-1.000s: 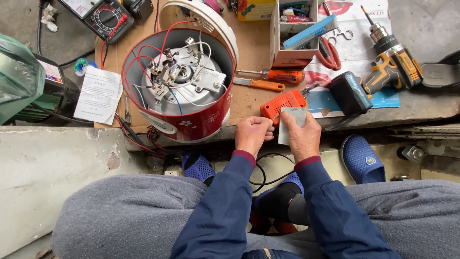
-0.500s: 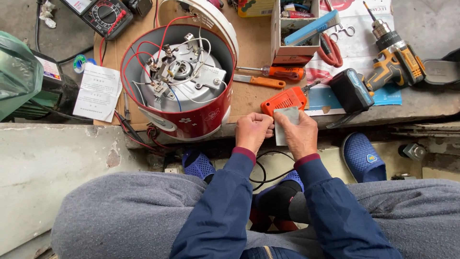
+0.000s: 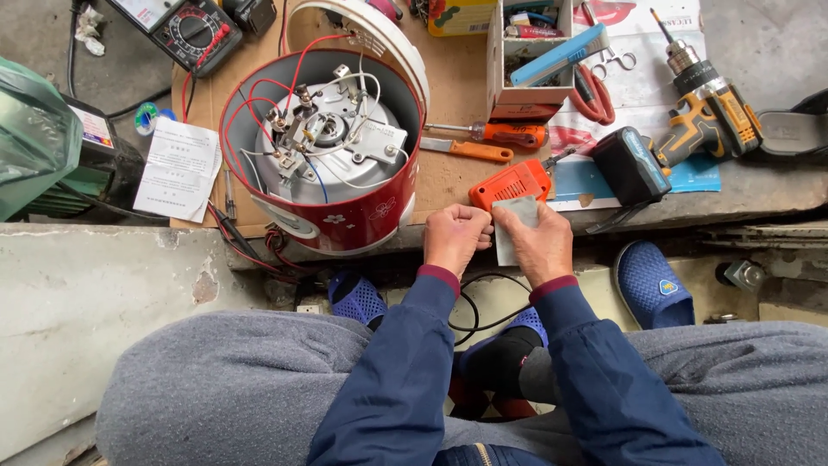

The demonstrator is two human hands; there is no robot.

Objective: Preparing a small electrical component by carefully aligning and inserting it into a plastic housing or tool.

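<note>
My right hand [image 3: 542, 246] pinches a small grey sheet [image 3: 515, 226] just right of the red cooker [image 3: 323, 147]; my left hand [image 3: 455, 239], curled closed, touches the sheet's left edge.

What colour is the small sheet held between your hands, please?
Grey; the small sheet shows best in the head view.

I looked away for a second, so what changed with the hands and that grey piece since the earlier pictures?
Very little. The left hand and right hand stay together at the bench edge, both still pinching the small grey flat sheet; nothing was let go. The red upturned cooker body and orange tool have not moved.
</note>
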